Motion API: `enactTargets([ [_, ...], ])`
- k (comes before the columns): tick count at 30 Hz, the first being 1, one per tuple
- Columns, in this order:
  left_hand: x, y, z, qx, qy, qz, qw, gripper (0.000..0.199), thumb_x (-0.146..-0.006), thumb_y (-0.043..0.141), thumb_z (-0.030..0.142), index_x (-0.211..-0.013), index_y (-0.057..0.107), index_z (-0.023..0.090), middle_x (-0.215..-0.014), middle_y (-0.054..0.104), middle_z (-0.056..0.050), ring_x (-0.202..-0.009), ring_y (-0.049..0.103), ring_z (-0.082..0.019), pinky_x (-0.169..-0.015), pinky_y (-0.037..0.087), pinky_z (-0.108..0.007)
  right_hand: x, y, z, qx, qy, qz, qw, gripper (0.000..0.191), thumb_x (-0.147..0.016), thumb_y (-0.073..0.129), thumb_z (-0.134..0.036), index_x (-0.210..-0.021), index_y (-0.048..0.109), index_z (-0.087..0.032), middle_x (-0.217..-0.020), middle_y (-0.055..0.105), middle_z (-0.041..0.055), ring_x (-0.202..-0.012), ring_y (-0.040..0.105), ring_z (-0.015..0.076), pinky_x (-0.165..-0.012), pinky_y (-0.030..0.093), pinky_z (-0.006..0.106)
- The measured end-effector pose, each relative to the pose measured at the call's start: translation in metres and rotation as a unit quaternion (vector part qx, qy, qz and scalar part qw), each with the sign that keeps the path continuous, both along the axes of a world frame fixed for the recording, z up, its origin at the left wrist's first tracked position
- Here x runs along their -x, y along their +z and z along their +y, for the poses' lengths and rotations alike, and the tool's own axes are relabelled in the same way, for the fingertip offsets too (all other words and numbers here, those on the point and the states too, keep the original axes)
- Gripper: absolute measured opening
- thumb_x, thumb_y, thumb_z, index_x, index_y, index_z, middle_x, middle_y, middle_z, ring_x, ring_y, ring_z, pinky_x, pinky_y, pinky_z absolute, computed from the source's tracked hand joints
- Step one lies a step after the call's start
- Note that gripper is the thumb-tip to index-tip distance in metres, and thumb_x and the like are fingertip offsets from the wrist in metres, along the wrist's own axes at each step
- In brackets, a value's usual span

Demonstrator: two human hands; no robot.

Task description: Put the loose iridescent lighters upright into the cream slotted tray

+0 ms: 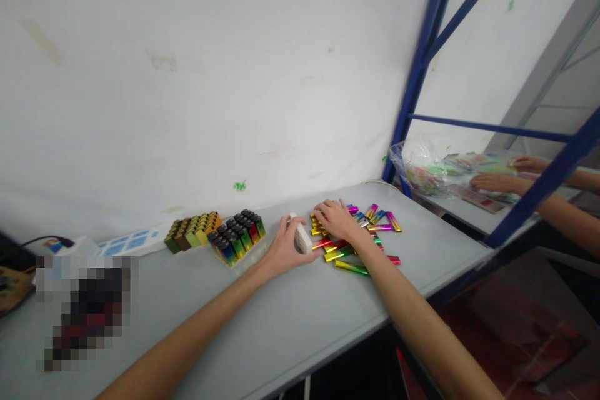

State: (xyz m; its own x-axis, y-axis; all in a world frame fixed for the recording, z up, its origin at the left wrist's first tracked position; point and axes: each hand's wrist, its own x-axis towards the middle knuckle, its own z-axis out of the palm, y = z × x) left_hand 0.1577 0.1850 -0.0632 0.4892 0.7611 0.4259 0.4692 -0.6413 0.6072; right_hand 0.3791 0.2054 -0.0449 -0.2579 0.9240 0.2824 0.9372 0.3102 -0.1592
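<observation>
The left hand holds a white block, long side pointing to the worktop's front edge, and shiny tubes lie just beside it toward the right edge, under the nearer right hand, whose grip I cannot tell.

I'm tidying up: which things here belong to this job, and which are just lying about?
Likely the job:
- white piece in left hand
- shiny tubes at right hand
- two packed batches

Probably lying about:
- black cable
- blue-and-white strip
</observation>
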Motion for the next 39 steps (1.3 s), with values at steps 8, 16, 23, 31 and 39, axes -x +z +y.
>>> enactTargets([
  [8, 0.003, -0.003, -0.004, -0.018, 0.053, 0.006, 0.998, 0.066, -0.066, 0.094, 0.05, -0.11, 0.051, 0.026, -0.121, 0.046, -0.005, -0.118, 0.058, -0.03, -0.108, 0.051, -0.047, 0.035, -0.017, -0.021, -0.014, 0.076, -0.045, 0.996, 0.036, -0.11, 0.047, -0.037, -0.14, 0.063, -0.025, -0.145, 0.058, 0.0186, -0.14, 0.046, 0.0345, -0.122, 0.023, 0.068],
  [16, 0.033, -0.007, -0.017, -0.059, 0.051, 0.05, 0.996, 0.085, -0.061, 0.098, 0.06, -0.124, 0.052, 0.026, -0.161, 0.027, -0.015, -0.15, 0.04, -0.041, -0.122, 0.042, -0.052, 0.004, -0.014, -0.004, 0.008, 0.036, -0.02, 0.999, 0.036, -0.109, 0.053, -0.042, -0.136, 0.066, -0.022, -0.138, 0.062, 0.0179, -0.13, 0.056, 0.0319, -0.119, 0.031, 0.063],
  [23, 0.071, -0.011, -0.045, -0.125, -0.007, 0.195, 0.973, 0.061, -0.101, 0.062, 0.057, -0.151, 0.053, 0.022, -0.165, 0.045, -0.015, -0.157, 0.036, -0.036, -0.13, 0.03, -0.057, 0.01, -0.006, -0.003, -0.032, 0.075, 0.057, 0.995, 0.035, -0.111, 0.049, -0.036, -0.131, 0.069, -0.014, -0.132, 0.066, 0.0174, -0.125, 0.06, 0.0275, -0.113, 0.043, 0.043],
  [31, 0.064, -0.006, -0.054, -0.149, 0.052, 0.19, 0.969, 0.044, -0.108, 0.048, 0.05, -0.139, 0.065, 0.022, -0.138, 0.067, -0.013, -0.132, 0.059, -0.033, -0.119, 0.046, -0.055, 0.067, 0.008, -0.041, -0.028, 0.2, 0.073, 0.977, 0.047, -0.107, 0.053, -0.059, -0.12, 0.074, -0.019, -0.119, 0.07, 0.0122, -0.116, 0.063, 0.0258, -0.105, 0.046, 0.039],
  [39, 0.1, 0.034, -0.027, -0.294, 0.231, 0.109, 0.921, 0.042, -0.098, 0.065, 0.04, -0.135, 0.066, 0.019, -0.152, 0.051, -0.019, -0.144, 0.046, -0.041, -0.123, 0.037, -0.06, 0.065, 0.006, -0.039, 0.042, 0.252, 0.042, 0.966, 0.051, -0.096, 0.072, -0.057, -0.124, 0.075, -0.015, -0.121, 0.07, 0.0151, -0.116, 0.062, 0.0307, -0.104, 0.048, 0.043],
])
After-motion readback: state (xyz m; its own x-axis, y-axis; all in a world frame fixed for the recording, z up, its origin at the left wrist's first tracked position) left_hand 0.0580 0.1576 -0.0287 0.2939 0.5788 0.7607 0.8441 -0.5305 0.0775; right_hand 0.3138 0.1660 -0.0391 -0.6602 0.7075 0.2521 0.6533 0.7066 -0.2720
